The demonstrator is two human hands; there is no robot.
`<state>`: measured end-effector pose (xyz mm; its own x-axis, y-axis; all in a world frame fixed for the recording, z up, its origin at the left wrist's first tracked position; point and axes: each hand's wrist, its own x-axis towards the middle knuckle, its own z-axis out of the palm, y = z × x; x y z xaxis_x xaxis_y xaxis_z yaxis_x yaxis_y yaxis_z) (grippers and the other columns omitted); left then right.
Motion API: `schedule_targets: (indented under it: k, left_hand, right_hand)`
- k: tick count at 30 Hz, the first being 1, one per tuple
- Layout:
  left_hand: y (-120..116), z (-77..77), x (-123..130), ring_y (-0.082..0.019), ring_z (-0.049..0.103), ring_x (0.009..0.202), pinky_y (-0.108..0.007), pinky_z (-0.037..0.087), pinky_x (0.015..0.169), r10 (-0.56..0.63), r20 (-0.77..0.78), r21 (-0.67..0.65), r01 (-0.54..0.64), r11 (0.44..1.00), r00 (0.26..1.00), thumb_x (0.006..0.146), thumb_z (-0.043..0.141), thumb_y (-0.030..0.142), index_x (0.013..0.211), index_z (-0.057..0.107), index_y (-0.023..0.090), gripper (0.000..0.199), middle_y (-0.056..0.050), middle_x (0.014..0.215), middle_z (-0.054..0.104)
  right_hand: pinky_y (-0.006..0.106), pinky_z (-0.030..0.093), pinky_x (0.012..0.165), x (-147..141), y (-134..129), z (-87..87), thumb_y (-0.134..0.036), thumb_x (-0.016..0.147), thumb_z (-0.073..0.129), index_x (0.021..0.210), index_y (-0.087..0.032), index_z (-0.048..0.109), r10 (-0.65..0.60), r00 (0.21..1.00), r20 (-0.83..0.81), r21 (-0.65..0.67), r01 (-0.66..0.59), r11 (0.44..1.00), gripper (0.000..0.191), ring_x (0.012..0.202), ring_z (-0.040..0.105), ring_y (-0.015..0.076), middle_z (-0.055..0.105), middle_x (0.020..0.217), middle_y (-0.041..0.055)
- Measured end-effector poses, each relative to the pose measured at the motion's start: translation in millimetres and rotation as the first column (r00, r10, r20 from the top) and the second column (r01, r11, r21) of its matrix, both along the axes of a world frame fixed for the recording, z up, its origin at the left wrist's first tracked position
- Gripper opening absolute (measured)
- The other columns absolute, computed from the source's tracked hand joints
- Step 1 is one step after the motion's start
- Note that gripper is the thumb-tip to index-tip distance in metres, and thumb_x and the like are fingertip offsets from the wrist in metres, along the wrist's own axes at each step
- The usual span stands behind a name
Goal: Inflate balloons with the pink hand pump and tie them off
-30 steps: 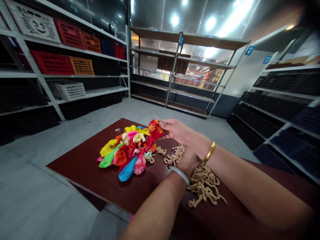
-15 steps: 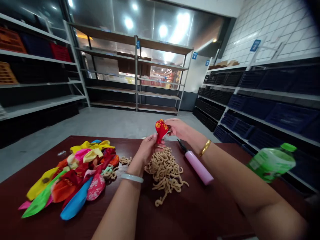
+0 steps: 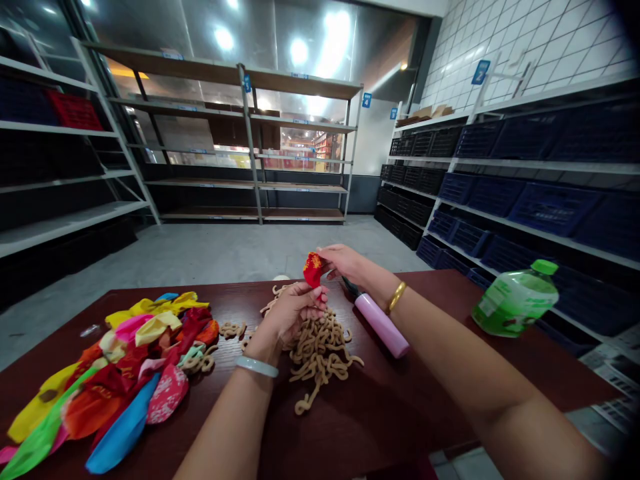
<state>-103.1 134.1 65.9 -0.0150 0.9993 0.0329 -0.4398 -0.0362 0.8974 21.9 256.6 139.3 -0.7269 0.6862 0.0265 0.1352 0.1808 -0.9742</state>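
A small red balloon (image 3: pixel 313 269) with yellow print is held between both hands above the table. My left hand (image 3: pixel 293 310), a pale bangle at its wrist, pinches the balloon's lower, narrow end. My right hand (image 3: pixel 345 262), with a gold bangle on the wrist, is closed on its upper right side; part of those fingers is hidden. Just below the hands lies a heap of tan, curly, cord-like pieces (image 3: pixel 320 353). Beside it, under the right forearm, rests a pink hand pump (image 3: pixel 381 325) with a black nozzle. Left of my hands spreads a pile of flat, colourful balloons (image 3: pixel 135 353).
A green-capped bottle of green liquid (image 3: pixel 517 300) stands at the right of the dark brown table (image 3: pixel 400 427). Beyond are metal shelves (image 3: pixel 253 153) across the room. Racks with dark crates (image 3: pixel 500 200) line the right side, and more shelving (image 3: pixel 75 220) stands left.
The view has turned right, so the room and table things shift left in the picture. The red balloon has tilted and looks smaller, its top less rounded; both hands still hold it.
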Motion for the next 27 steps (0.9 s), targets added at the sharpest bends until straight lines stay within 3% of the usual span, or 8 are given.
schedule_targets:
  k: [2,4,7,12,15,20,24,27]
  left_hand:
    - [0.2,2.0,-0.8,-0.013,0.067,0.067,-0.023,0.058,0.062,0.053,0.109,0.003,-0.054,0.999,0.993,0.079,0.071,0.019,0.092,0.070,0.009,0.016,-0.008,0.081,0.069]
    - [1.4,2.8,-4.9,-0.013,0.068,0.069,-0.023,0.058,0.065,0.144,0.208,0.003,-0.148,0.989,0.967,0.082,0.068,0.016,0.090,0.069,0.010,0.010,-0.008,0.082,0.070]
    - [4.3,1.1,-13.9,-0.015,0.070,0.071,-0.027,0.060,0.069,0.283,0.313,-0.032,-0.288,0.957,0.906,0.086,0.061,0.014,0.085,0.066,0.010,0.007,-0.009,0.081,0.070]
    - [5.9,-0.2,-27.2,-0.014,0.070,0.068,-0.027,0.060,0.069,0.396,0.464,-0.059,-0.418,0.907,0.793,0.090,0.055,0.014,0.082,0.064,0.010,0.013,-0.008,0.077,0.070]
    - [4.9,2.0,-34.6,-0.013,0.070,0.069,-0.024,0.059,0.069,0.389,0.578,-0.066,-0.435,0.898,0.717,0.093,0.053,0.015,0.091,0.065,0.009,0.014,-0.008,0.077,0.071]
    - [3.9,1.6,-47.2,-0.017,0.072,0.082,-0.028,0.060,0.076,0.461,0.658,-0.126,-0.517,0.847,0.595,0.093,0.053,0.015,0.089,0.065,0.011,0.014,-0.010,0.087,0.073]
    - [4.7,-2.0,-49.1,-0.021,0.071,0.091,-0.033,0.058,0.082,0.490,0.628,-0.118,-0.549,0.827,0.604,0.090,0.059,0.020,0.084,0.065,0.012,0.011,-0.011,0.094,0.073]
    - [6.6,-2.9,-43.4,-0.020,0.071,0.091,-0.033,0.058,0.082,0.494,0.599,-0.111,-0.546,0.831,0.630,0.089,0.061,0.022,0.084,0.065,0.013,0.012,-0.010,0.097,0.074]
  right_hand:
    - [0.025,0.044,0.063,14.7,1.7,-1.7,-0.047,0.093,0.044,0.094,-0.017,0.065,-0.133,0.970,0.202,0.234,0.084,0.969,0.037,0.079,0.064,0.0162,0.071,0.100,0.0101]
    - [0.029,0.045,0.071,37.3,0.8,-6.7,-0.056,0.091,0.043,0.094,-0.018,0.066,-0.393,0.793,0.466,0.563,0.077,0.823,0.045,0.087,0.064,0.0206,0.071,0.100,0.0122]
    - [0.040,0.045,0.074,72.6,-4.9,-25.9,-0.065,0.070,0.065,0.085,-0.012,0.069,-0.478,0.641,0.600,0.602,0.031,0.798,0.055,0.092,0.064,0.0350,0.070,0.095,0.0227]
    - [0.038,0.046,0.073,95.1,-8.8,-65.4,-0.059,0.065,0.069,0.101,-0.016,0.070,-0.461,0.378,0.803,0.543,-0.146,0.827,0.056,0.098,0.065,0.0344,0.070,0.106,0.0179]
    - [0.036,0.045,0.071,88.7,-5.7,-71.3,-0.051,0.076,0.059,0.099,-0.017,0.069,-0.479,0.426,0.767,0.583,-0.154,0.798,0.042,0.094,0.067,0.0321,0.070,0.104,0.0165]
    - [0.034,0.044,0.075,69.1,-14.7,-72.5,-0.044,0.078,0.057,0.113,-0.017,0.060,-0.522,0.677,0.519,0.753,-0.073,0.654,0.043,0.095,0.065,0.0289,0.069,0.107,0.0145]
    - [0.037,0.045,0.085,63.1,-36.2,-80.5,-0.039,0.080,0.056,0.122,-0.016,0.054,-0.442,0.861,0.250,0.868,0.003,0.497,0.049,0.101,0.062,0.0276,0.065,0.116,0.0142]
    - [0.039,0.046,0.086,65.7,-49.3,-81.9,-0.037,0.078,0.058,0.123,-0.018,0.054,-0.351,0.912,0.212,0.890,-0.032,0.455,0.049,0.101,0.062,0.0271,0.064,0.117,0.0129]
